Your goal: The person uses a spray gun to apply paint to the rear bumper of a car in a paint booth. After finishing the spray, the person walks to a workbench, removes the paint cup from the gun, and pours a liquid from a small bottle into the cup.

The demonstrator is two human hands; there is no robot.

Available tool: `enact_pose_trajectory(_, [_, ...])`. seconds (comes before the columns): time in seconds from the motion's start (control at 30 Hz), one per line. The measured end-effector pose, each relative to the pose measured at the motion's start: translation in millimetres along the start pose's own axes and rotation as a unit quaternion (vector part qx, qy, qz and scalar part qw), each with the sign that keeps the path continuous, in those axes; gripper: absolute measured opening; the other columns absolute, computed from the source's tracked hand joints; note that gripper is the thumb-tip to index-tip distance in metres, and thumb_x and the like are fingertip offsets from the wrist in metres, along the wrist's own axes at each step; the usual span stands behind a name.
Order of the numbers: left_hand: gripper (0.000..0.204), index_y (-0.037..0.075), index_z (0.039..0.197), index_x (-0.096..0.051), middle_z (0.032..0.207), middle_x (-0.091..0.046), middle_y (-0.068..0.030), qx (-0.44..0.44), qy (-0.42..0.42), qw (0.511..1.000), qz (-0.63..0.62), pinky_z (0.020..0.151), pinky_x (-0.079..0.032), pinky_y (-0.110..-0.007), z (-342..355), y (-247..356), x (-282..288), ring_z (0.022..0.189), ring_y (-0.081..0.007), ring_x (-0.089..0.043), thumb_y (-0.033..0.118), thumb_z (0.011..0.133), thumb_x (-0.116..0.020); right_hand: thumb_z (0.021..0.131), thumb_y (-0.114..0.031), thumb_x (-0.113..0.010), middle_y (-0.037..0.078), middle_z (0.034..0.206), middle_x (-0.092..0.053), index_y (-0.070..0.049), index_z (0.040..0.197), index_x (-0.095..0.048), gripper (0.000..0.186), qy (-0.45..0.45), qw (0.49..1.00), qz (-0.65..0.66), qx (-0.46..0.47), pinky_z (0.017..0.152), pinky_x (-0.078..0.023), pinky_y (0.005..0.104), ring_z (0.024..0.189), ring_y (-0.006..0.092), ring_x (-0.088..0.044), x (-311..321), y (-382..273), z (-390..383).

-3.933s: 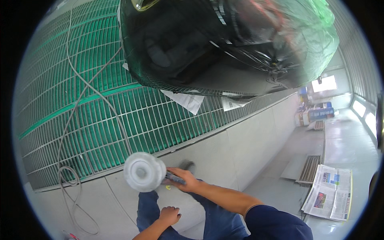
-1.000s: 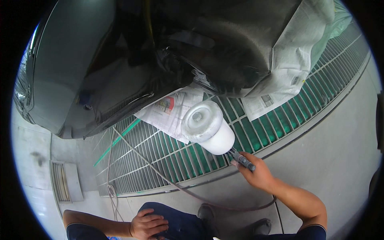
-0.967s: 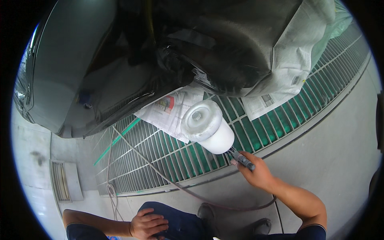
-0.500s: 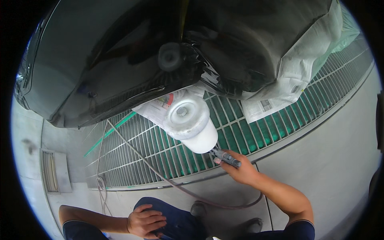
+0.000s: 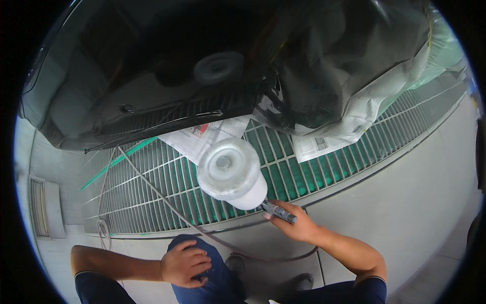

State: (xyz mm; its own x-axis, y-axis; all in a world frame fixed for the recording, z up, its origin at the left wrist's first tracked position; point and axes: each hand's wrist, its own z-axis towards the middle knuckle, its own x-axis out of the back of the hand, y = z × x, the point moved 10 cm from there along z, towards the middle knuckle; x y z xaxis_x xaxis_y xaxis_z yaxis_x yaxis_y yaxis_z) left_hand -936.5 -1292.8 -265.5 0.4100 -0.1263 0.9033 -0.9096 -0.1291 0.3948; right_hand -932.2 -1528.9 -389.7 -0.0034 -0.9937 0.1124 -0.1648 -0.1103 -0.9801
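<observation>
At lower centre our right hand [image 5: 296,224] grips the spray gun [image 5: 232,175], our empty left hand [image 5: 186,264] lies loosely spread; the upper black panel [image 5: 152,86] gleams, remainder unclear.

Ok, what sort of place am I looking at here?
Likely a vehicle spray-painting booth: the right hand holds what looks like a spray gun, beside a glossy black vehicle body partly edged with newspaper, above floor grating.
</observation>
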Motion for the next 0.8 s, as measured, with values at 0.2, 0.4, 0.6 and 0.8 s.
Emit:
enact_pose_trajectory(0.2, [0.03,0.006,0.092,-0.072,0.1,-0.07,-0.0059,-0.008,0.024,0.999,-0.043,0.104,-0.04,-0.043,46.9,-36.8,0.3,0.107,-0.0234,-0.062,0.034,0.081,-0.068,0.093,-0.017,-0.066,0.019,0.094,-0.069,0.003,0.124,-0.06,0.038,0.07,0.996,-0.038,-0.037,0.076,-0.052,0.0364,0.084,0.0277,-0.068,27.1,-41.4,-40.8])
enact_pose_trajectory(0.4, [0.032,0.005,0.089,-0.071,0.094,-0.068,-0.0099,0.0,0.007,0.997,-0.074,0.098,-0.042,-0.042,85.9,-68.0,-31.2,0.101,-0.0272,-0.062,0.036,0.082,-0.067,0.094,-0.019,-0.066,0.014,0.086,-0.067,0.002,0.123,-0.06,0.036,0.14,0.983,-0.017,-0.12,0.073,-0.052,0.0346,0.079,0.0211,-0.066,27.4,-26.7,-79.5])
enact_pose_trajectory(0.6, [0.032,0.005,0.091,-0.07,0.087,-0.066,-0.0113,-0.025,-0.066,0.997,-0.013,0.089,-0.045,-0.044,122.9,-66.3,-54.7,0.094,-0.0307,-0.061,0.036,0.082,-0.067,0.096,-0.02,-0.063,0.005,0.075,-0.061,0.003,0.119,-0.061,0.032,0.207,0.967,0.017,-0.145,0.063,-0.05,0.0302,0.067,0.0133,-0.06,26.9,-32.0,-117.6])
enact_pose_trajectory(0.8, [0.056,0.007,0.119,-0.065,0.111,-0.068,-0.0166,-0.041,-0.083,0.955,-0.282,0.092,-0.05,-0.048,202.3,71.8,-118.0,0.107,-0.0363,-0.063,0.055,0.091,-0.057,0.101,-0.024,-0.051,0.001,0.057,-0.05,0.0,0.112,-0.062,0.029,0.379,0.915,0.001,-0.138,0.05,-0.04,0.0268,0.051,0.0103,-0.05,65.2,-35.6,-171.7])
